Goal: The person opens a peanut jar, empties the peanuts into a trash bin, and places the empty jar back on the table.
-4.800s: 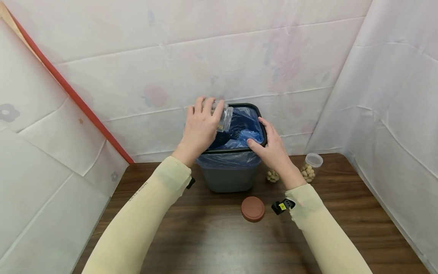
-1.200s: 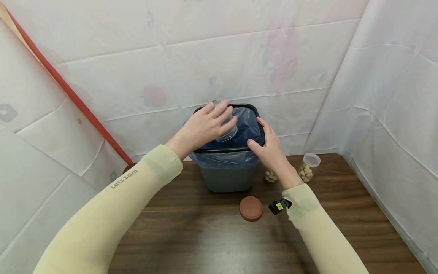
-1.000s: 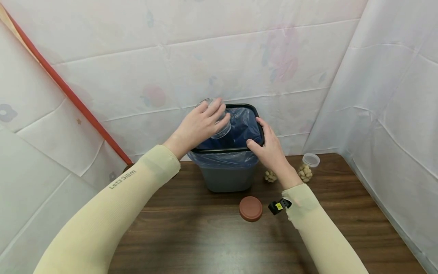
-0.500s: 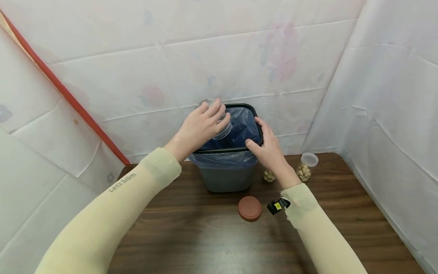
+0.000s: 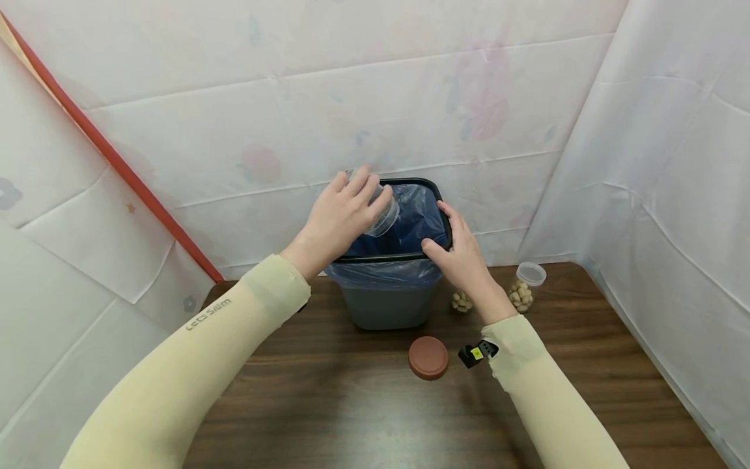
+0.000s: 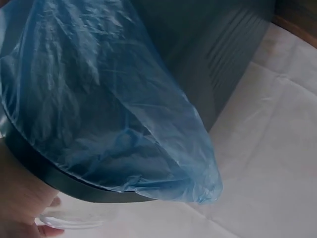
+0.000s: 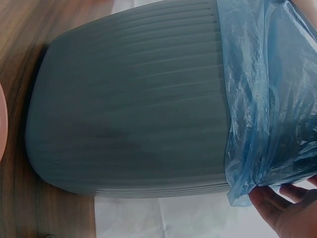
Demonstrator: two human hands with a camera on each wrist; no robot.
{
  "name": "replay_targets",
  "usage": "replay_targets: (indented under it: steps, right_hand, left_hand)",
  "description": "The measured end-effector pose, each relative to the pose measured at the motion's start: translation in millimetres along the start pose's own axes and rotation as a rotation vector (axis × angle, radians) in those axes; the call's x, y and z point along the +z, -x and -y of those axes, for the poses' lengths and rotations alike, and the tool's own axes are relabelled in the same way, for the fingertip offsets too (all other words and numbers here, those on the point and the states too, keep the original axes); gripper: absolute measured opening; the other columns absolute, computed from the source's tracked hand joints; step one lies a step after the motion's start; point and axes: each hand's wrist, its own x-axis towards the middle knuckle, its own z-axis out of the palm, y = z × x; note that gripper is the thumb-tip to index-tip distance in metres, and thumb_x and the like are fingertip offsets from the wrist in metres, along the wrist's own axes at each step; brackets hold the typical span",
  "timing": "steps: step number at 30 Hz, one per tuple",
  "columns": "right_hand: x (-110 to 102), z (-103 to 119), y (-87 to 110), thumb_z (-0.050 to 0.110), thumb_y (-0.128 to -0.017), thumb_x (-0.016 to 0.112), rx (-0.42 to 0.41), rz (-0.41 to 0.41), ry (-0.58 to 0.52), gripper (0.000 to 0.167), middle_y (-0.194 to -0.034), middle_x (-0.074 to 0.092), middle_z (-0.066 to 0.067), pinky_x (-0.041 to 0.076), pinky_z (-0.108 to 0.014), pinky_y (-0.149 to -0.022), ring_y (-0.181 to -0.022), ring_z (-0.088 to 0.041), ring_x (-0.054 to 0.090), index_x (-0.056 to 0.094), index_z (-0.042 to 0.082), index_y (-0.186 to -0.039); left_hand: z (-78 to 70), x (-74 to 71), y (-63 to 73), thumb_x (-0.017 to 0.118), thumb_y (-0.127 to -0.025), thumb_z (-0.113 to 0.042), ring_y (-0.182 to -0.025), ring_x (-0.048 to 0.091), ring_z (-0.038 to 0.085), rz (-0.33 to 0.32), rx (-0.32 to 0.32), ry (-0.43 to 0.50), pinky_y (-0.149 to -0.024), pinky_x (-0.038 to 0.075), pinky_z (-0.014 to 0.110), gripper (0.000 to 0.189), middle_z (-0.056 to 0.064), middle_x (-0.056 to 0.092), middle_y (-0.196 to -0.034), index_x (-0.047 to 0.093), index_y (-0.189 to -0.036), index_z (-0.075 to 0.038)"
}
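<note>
My left hand grips a clear plastic jar from above, over the left part of a grey trash bin. The jar tilts with its open mouth down and to the right; no contents show in its visible part. A blue bag lines the bin and folds over its black rim. On the right side, my right hand holds the rim, thumb on the near side and fingers beyond. The left wrist view shows the bag's overhang and only a sliver of the jar.
A round reddish-brown lid lies on the wooden table before the bin. Right of the bin stand a clear-lidded jar of pale nut-like pieces and another such container, partly behind my right wrist. White sheeting hangs behind.
Over several seconds the jar has tipped from nearly sideways to mouth-down, and the pale bits seen in it earlier no longer show. Lately it has shifted and tilted slightly. My right hand stays on the rim.
</note>
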Motion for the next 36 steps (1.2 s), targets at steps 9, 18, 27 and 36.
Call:
replay_targets:
  steps: [9, 18, 27, 36]
  right_hand:
    - [-2, 0, 1.1, 0.049, -0.098, 0.060, 0.000, 0.000, -0.009, 0.087, -0.178, 0.027, -0.010, 0.031, -0.070, -0.123, -0.159, -0.039, 0.034, 0.026, 0.027, -0.175]
    - [-2, 3, 0.5, 0.050, -0.098, 0.061, 0.001, -0.001, -0.003, 0.087, -0.178, 0.027, -0.009, 0.031, -0.071, -0.122, -0.159, -0.040, 0.035, 0.026, 0.027, -0.175]
    - [-2, 4, 4.7, 0.051, -0.098, 0.061, 0.018, 0.001, -0.017, 0.088, -0.179, 0.026, -0.007, 0.031, -0.071, -0.123, -0.160, -0.039, 0.033, 0.025, 0.028, -0.175]
    - [-3, 5, 3.6, 0.051, -0.098, 0.059, 0.011, -0.019, -0.025, 0.086, -0.179, 0.026, -0.006, 0.029, -0.070, -0.124, -0.162, -0.036, 0.029, 0.026, 0.028, -0.175]
  left_hand:
    - [12.9, -9.2, 7.2, 0.083, -0.089, -0.010, -0.132, 0.054, 0.043, -0.073, -0.280, 0.416, -0.100, 0.049, 0.058, 0.071, 0.022, 0.061, -0.146, 0.055, -0.155, -0.007]
    - [29.4, -8.9, 42.1, 0.097, -0.077, -0.023, -0.133, 0.054, 0.047, -0.138, -0.587, 0.809, -0.112, 0.041, 0.066, 0.092, 0.024, 0.063, -0.141, 0.053, -0.156, -0.004]
    - [26.4, 4.0, 93.4, 0.099, -0.074, -0.027, -0.123, 0.061, 0.045, -0.344, -0.821, 0.870, -0.103, 0.047, 0.066, 0.092, 0.025, 0.065, -0.138, 0.055, -0.148, 0.004]
    - [0.3, 18.5, 126.9, 0.099, -0.075, -0.029, -0.119, 0.065, 0.038, -0.425, -1.084, 0.986, -0.094, 0.051, 0.057, 0.087, 0.017, 0.067, -0.135, 0.052, -0.143, 0.001]
